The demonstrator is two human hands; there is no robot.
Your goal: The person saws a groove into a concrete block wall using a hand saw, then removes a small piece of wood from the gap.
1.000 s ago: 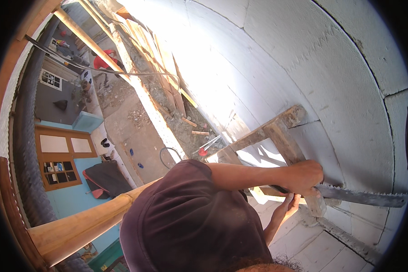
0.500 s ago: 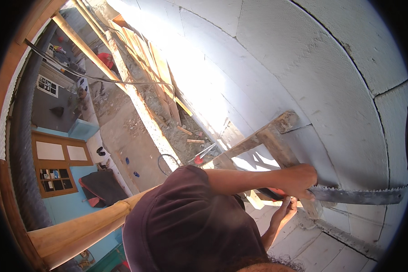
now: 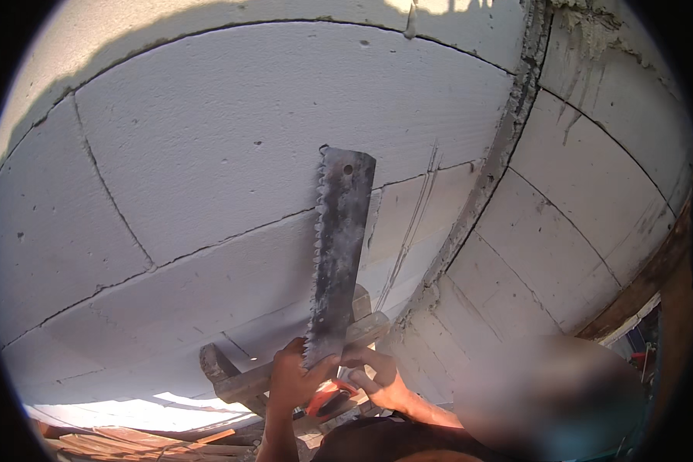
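A hand saw stands nearly upright before me, its grey, smeared blade (image 3: 340, 246) pointing up with coarse teeth along the left edge. A hole pierces the blade near its tip. Low down, a red and dark handle (image 3: 327, 396) shows in part between my hands. My left hand (image 3: 289, 377) is closed around the bottom of the blade, by the handle, with the thumb across its face. On the other side my right hand (image 3: 377, 377) has its fingers bent against the blade's lower right edge. The handle's far side is hidden.
A wall of pale blocks (image 3: 208, 146) rises ahead and meets another block wall (image 3: 570, 223) at a rough mortar corner on the right. Behind my hands is a rough wooden frame (image 3: 246, 381). Loose planks (image 3: 131, 443) lie at lower left; a wooden beam (image 3: 639, 289) slants at right.
My view has swung from the yard toward the block walls. The saw, which pointed right with its teeth up, now points up with its teeth to the left. Both hands stay at its handle end.
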